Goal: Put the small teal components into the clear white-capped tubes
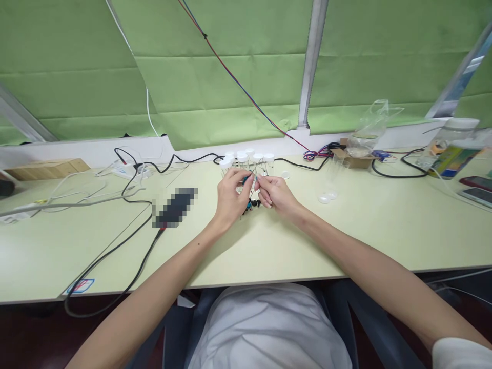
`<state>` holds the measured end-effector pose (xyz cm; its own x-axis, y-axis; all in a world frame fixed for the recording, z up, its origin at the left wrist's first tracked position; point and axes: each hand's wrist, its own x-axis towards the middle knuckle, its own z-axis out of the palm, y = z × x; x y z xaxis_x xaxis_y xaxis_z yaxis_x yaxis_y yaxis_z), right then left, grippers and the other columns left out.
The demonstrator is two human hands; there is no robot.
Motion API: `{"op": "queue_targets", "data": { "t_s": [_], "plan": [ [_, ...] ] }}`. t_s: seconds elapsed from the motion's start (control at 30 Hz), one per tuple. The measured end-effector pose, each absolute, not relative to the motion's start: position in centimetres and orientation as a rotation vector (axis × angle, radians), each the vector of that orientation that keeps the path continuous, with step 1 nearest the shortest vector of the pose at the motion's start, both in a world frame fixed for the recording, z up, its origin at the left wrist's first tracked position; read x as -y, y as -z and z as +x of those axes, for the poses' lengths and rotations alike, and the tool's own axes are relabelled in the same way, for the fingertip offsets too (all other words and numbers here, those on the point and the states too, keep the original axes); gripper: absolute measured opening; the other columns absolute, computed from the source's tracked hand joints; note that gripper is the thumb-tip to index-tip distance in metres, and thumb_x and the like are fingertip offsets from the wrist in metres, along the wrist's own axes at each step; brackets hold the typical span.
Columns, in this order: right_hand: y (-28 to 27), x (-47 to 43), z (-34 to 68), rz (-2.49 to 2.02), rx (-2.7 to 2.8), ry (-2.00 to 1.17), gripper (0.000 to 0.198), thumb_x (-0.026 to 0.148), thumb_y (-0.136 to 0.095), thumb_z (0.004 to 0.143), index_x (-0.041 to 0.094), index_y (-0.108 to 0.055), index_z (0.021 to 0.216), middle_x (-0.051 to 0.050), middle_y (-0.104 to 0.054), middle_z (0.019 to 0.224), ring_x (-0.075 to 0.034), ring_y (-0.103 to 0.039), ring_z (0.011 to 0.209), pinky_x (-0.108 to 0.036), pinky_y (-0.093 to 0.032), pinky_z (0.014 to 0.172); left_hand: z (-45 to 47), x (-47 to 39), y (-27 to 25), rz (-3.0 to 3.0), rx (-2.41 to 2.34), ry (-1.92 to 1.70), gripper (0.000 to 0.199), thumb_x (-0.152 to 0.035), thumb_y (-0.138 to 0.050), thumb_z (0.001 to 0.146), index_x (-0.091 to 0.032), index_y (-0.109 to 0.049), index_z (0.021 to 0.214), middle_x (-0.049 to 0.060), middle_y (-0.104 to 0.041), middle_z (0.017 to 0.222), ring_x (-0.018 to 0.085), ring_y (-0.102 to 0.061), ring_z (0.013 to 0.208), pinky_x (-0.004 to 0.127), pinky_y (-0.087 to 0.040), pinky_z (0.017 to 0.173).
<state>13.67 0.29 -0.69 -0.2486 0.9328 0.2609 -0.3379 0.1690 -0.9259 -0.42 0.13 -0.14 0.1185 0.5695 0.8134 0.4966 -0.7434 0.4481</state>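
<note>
My left hand and my right hand meet over the table, thumbs and fingertips pinched close together. Between them are thin wire-like strands and a bit of teal, too small to make out. Just below the fingers lie small black and blue pieces, partly covered by my hands. Behind my fingertips stands a cluster of round white-topped items with thin dark strands below their tops.
A pixelated dark object with a black cable lies to the left. Clear tubes with round ends lie to the right. Farther right are a cardboard box and phones. At the back left are wooden blocks and a power strip.
</note>
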Motion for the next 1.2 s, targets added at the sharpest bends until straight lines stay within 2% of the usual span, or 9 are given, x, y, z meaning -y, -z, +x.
{"op": "queue_targets", "data": {
  "t_s": [0.3,0.57,0.7,0.93,1.07,1.2],
  "plan": [
    [0.72,-0.32,13.74,-0.658,1.256,-1.389,0.047,0.060,-0.068,0.083,0.018,-0.054,0.065,0.010,-0.034,0.031,-0.006,-0.034,0.027,-0.021,-0.020,0.033,-0.57,-0.23,0.07,2.412,-1.168,-1.791,0.015,-0.026,-0.062,0.092,-0.018,-0.075,0.092,0.005,-0.067,0.088,0.015,-0.060,0.075,0.030,-0.051,0.073],
    [0.76,-0.32,13.82,-0.660,1.251,-1.378,0.048,0.060,-0.069,0.082,0.018,-0.055,0.065,0.010,-0.035,0.031,-0.007,-0.034,0.027,-0.021,-0.020,0.033,-0.42,0.24,-0.21,2.392,-1.186,-1.759,0.019,-0.021,-0.062,0.089,-0.018,-0.077,0.099,0.007,-0.070,0.092,0.016,-0.060,0.079,0.029,-0.048,0.071],
    [0.91,-0.42,13.83,-0.646,1.268,-1.360,0.050,0.063,-0.070,0.079,0.018,-0.055,0.064,0.010,-0.035,0.032,-0.006,-0.033,0.027,-0.021,-0.020,0.033,-0.34,0.42,-0.51,2.314,-1.144,-1.747,0.018,-0.026,-0.061,0.091,-0.018,-0.076,0.086,0.005,-0.069,0.084,0.014,-0.056,0.070,0.029,-0.045,0.065],
    [1.06,-0.37,13.57,-0.659,1.318,-1.309,0.052,0.066,-0.070,0.077,0.018,-0.056,0.063,0.010,-0.035,0.031,-0.007,-0.033,0.027,-0.022,-0.021,0.033,-0.21,0.66,-0.82,2.209,-1.161,-1.737,0.037,-0.037,-0.057,0.096,-0.019,-0.069,0.066,0.004,-0.064,0.073,0.014,-0.055,0.066,0.029,-0.040,0.061],
    [1.00,-0.25,13.52,-0.669,1.319,-1.313,0.052,0.065,-0.070,0.077,0.018,-0.056,0.062,0.010,-0.035,0.031,-0.007,-0.033,0.026,-0.022,-0.021,0.032,-0.22,0.63,-0.75,2.175,-1.163,-1.731,0.041,-0.041,-0.057,0.096,-0.019,-0.066,0.063,0.004,-0.063,0.072,0.014,-0.053,0.064,0.029,-0.040,0.060],
    [0.91,-0.18,13.51,-0.649,1.319,-1.312,0.053,0.066,-0.073,0.074,0.018,-0.056,0.061,0.010,-0.035,0.031,-0.006,-0.033,0.026,-0.022,-0.020,0.032,-0.27,0.53,-0.66,2.161,-1.158,-1.731,0.040,-0.044,-0.055,0.096,-0.019,-0.069,0.068,0.004,-0.062,0.072,0.014,-0.053,0.064,0.030,-0.040,0.061]
  ]
}}
